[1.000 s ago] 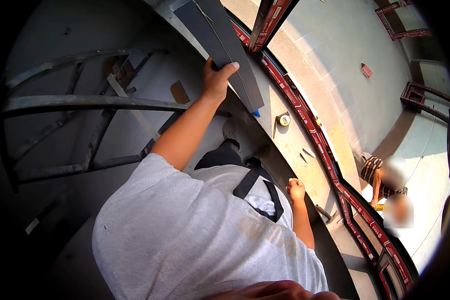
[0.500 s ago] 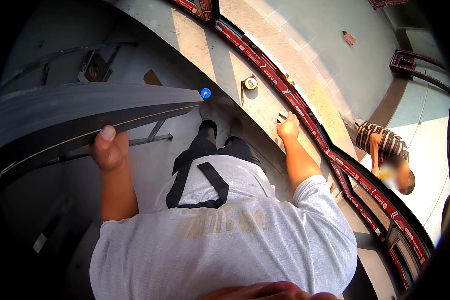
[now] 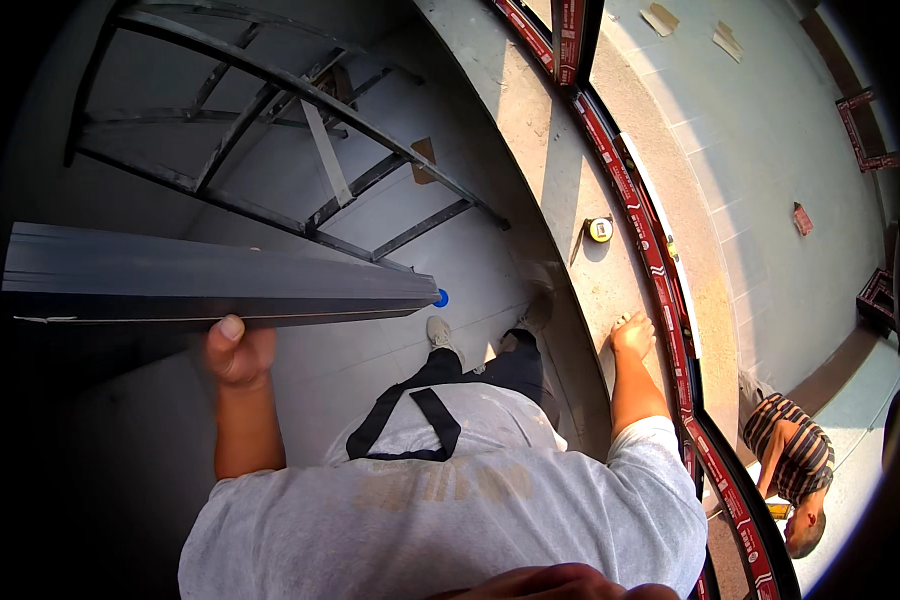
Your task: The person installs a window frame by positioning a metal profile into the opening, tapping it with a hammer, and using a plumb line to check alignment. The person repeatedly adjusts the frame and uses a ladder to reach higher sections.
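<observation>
My left hand (image 3: 238, 350) grips the lower edge of a long dark grey profile (image 3: 220, 275), its thumb in front. The profile lies nearly level across the left side, a thin pale cord along its lower face. At its right end shows a blue round piece (image 3: 443, 298). My right hand (image 3: 632, 335) is on the pale ledge (image 3: 560, 150), fingers curled in; whatever is under them is hidden. Farther along the same ledge lies a yellow-and-black tape measure (image 3: 598, 230), apart from my hand.
A metal ladder (image 3: 240, 130) lies beyond the profile. Right of the ledge runs a window frame (image 3: 660, 270) in red film, with a spirit level (image 3: 672, 250) along it. Outside, a person in a striped shirt (image 3: 790, 445) bends down. A red block (image 3: 802, 218) lies there.
The view has turned, so the ladder shows more fully. The profile has swung nearer level and its right end sits lower in view. My right hand stays on the ledge, fingers now more curled.
</observation>
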`<action>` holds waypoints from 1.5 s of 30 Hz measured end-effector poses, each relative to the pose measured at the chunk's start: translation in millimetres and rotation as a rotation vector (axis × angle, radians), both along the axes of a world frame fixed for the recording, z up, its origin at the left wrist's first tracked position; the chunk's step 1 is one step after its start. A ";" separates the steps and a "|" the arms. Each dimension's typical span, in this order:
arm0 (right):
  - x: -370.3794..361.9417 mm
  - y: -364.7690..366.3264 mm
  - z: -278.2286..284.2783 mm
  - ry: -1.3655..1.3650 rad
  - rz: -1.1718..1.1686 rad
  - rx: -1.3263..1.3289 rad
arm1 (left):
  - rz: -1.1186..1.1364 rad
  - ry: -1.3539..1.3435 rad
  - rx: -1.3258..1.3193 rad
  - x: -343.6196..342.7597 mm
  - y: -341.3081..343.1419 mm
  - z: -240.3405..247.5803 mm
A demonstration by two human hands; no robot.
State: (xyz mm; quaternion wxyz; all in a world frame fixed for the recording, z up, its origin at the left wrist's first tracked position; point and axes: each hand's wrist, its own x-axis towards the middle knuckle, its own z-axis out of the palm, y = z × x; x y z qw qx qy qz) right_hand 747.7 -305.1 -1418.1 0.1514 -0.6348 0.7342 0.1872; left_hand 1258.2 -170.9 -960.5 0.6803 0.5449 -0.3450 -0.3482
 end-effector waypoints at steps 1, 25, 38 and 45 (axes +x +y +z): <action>3.4 -1.2 5.4 -0.011 -0.001 0.012 | 0.008 0.004 0.001 0.9 9.8 0.2; 484.2 250.0 114.1 -1.088 -0.326 0.926 | 0.499 -0.006 -0.181 256.2 408.6 -10.0; 872.5 304.0 120.5 -1.165 -0.521 1.291 | 0.806 -0.323 0.037 437.3 501.7 -9.3; 1101.5 144.0 107.6 -1.721 -0.656 1.104 | 0.996 -0.237 0.049 551.7 478.2 -2.1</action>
